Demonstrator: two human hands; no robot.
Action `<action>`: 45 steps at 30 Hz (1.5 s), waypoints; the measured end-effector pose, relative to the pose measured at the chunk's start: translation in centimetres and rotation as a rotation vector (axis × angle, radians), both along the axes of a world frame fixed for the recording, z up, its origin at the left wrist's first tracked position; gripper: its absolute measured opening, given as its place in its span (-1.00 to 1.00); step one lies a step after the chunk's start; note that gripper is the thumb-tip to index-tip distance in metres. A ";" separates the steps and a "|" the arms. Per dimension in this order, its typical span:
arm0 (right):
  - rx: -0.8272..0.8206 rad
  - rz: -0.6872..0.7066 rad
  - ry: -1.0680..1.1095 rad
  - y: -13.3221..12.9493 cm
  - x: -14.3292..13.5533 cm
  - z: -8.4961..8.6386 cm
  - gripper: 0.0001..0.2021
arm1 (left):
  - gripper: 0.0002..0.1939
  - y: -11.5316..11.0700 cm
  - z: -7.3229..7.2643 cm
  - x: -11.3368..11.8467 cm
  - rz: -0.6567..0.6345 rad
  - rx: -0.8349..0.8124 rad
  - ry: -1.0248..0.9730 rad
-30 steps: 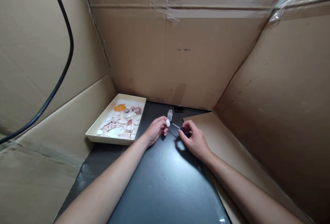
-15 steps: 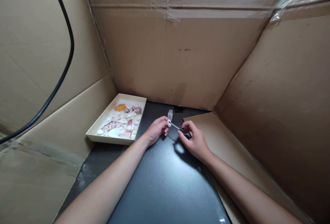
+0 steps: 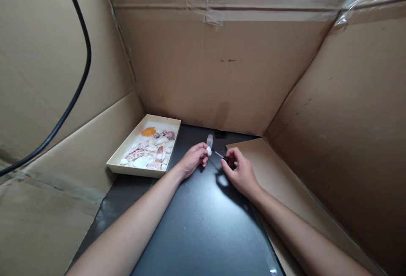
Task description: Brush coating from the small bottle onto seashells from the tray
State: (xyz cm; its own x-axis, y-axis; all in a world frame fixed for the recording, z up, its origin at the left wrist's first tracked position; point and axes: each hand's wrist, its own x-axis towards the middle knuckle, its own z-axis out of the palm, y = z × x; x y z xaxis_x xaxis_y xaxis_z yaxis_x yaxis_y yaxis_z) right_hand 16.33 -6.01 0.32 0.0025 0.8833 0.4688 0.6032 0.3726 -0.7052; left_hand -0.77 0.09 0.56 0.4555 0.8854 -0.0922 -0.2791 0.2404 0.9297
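Around us stand the cardboard walls point(image 3: 203, 73), creased and taped near the top. Between them we have the dark table point(image 3: 203, 225), its surface shiny under the light. Along its right side lies a brown board point(image 3: 263, 157), and at the far left a black cable point(image 3: 89, 51) curves down in front of the wall. We see the cream tray point(image 3: 136, 171) at the table's back left, holding pale, patterned and orange shells point(image 3: 142, 161).

Our left hand point(image 3: 193, 161) is pinched shut at the fingertips on a small white shell point(image 3: 209, 151), the other fingers curled beneath it. Our right hand point(image 3: 242, 174) has thumb and fingers closed on the black cap of a brush point(image 3: 218, 154), whose thin stem points left. Just behind the white shell, we have the little clear bottle point(image 3: 209, 141) upright and uncapped. Smallest of all, the brush's dark tip sits just beside the white shell.
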 end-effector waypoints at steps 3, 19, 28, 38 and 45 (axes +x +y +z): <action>0.030 0.041 0.006 0.0 0.0 0.0 -0.87 | -0.89 0.0 -0.1 0.0 -0.005 0.005 0.002; 0.001 -0.010 -0.017 0.1 0.1 0.2 -0.86 | -0.90 0.0 0.0 0.0 -0.010 0.006 0.005; 0.023 -0.001 0.009 0.0 0.1 0.1 -0.86 | -0.92 0.0 0.0 0.0 -0.036 0.009 0.009; 0.043 -0.002 0.012 0.1 0.1 0.1 -0.86 | -0.89 0.2 -0.2 -0.1 -0.067 0.031 0.019; 0.003 -0.013 -0.047 -0.1 0.1 0.3 -0.87 | -0.85 0.0 0.0 -0.1 -0.062 0.009 0.001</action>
